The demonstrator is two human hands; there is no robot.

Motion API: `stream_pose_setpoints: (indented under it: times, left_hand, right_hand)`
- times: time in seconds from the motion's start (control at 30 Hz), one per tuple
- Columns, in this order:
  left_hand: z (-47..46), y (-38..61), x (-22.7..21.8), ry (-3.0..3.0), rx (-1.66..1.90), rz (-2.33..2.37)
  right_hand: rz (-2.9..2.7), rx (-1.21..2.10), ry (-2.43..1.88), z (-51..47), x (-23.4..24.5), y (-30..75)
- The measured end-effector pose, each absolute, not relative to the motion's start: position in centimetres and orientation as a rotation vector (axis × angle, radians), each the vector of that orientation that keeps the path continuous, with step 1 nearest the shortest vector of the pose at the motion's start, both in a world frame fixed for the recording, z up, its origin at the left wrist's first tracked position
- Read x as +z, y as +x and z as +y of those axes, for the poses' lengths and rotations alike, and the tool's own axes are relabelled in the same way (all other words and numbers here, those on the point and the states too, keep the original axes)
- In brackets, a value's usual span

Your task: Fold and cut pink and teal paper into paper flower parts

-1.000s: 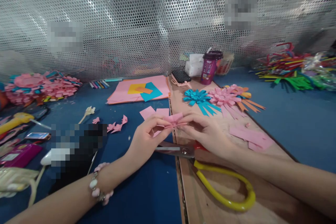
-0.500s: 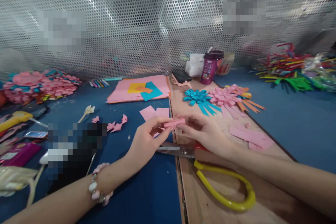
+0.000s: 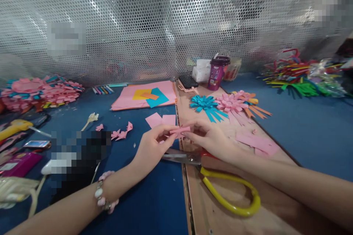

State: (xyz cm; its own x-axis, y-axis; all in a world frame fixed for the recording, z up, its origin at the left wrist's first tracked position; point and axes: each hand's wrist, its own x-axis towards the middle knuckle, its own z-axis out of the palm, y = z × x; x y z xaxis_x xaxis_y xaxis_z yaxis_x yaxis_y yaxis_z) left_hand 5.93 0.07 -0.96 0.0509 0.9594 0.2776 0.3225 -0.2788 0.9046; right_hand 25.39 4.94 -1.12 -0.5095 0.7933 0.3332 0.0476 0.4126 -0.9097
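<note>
While I've got the folded pink paper (image 3: 180, 130) pinched at both ends, left hand (image 3: 150, 148) and right hand (image 3: 213, 141) each have thumb and fingertips closed on it. Piece sits between my hands, over the seam where the blue surface (image 3: 162, 198) meets the wooden board (image 3: 204, 205). Main risk, I'd say: crooked fold, if one thumb presses harder than the other. Tear is possible too, if I pull the ends apart (thin stock, by the look of it). Can't tell the layer count; fingers hide part of the crease, so a slipped layer could go unnoticed. Scissors (image 3: 191, 158) lie just below my hands, so a careless drop of the wrist could catch a blade. Pink squares (image 3: 168, 119) sit right behind my left fingertips; a loose knuckle would likely scatter them.
</note>
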Motion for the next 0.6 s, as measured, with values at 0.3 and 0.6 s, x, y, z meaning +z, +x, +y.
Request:
stream_pose_setpoints:
  times: [0.3,0.6]
  left_hand:
    - [0.9,5.5,-1.5,1.707,1.265,1.285]
    - [3.3,5.3,-1.0,1.795,1.369,1.244]
  right_hand:
    - [-1.862,1.035,-0.778,5.4,-2.0,24.9]
    - [-1.896,0.793,-0.806,7.4,-1.8,23.7]
